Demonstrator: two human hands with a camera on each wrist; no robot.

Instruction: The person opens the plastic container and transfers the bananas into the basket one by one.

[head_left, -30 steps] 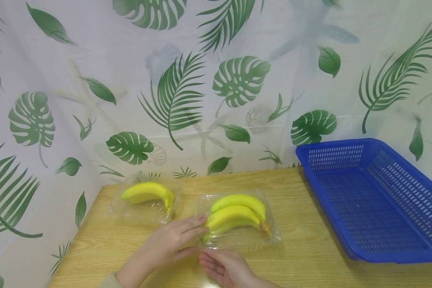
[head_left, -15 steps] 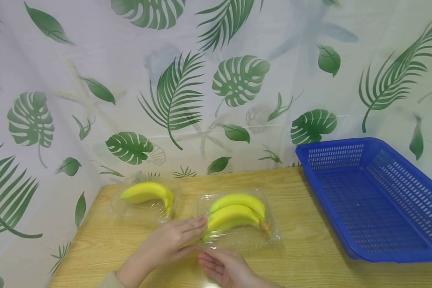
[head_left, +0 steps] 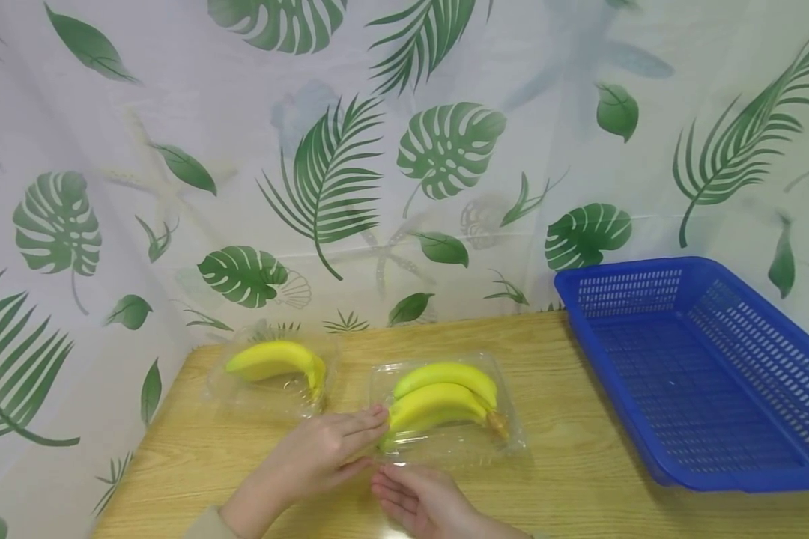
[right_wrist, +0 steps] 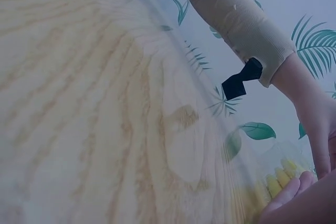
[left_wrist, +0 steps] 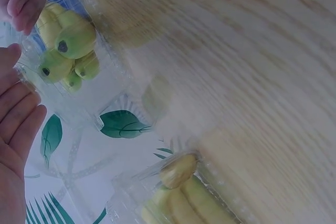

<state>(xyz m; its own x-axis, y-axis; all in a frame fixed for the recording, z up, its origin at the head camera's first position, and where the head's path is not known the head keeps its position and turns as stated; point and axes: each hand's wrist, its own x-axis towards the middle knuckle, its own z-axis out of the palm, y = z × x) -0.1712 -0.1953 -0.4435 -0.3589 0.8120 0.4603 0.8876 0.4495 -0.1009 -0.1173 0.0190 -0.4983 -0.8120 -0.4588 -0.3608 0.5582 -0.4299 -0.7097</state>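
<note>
Unclenched and grasping nothing, my left hand had its fingers extended against the left end of a clear plastic box; my right hand, fingers curled, was at that box's near left corner, and I could not tell whether it pinched the edge or only touched it. Farthest left on the wood-grained table sat another clear container, with one yellow banana showing from above, its stem toward the right. Next came my left arm, in a pale sleeve. Just beyond my fingertips, near the middle of the table, lay the box with its bananas: two showed from above, meeting at a brown stem on the right, and the left wrist view gave more green tips. Well to the right, apart from both containers, stood a blue mesh basket. Behind everything hung a white cloth printed with green leaves. The step in hand, as I judged it, was working the box's edge at that corner, though its seal was too clear to make out. The next move seemed to call for even pressure along that edge, with my left hand steadying the light plastic.
</note>
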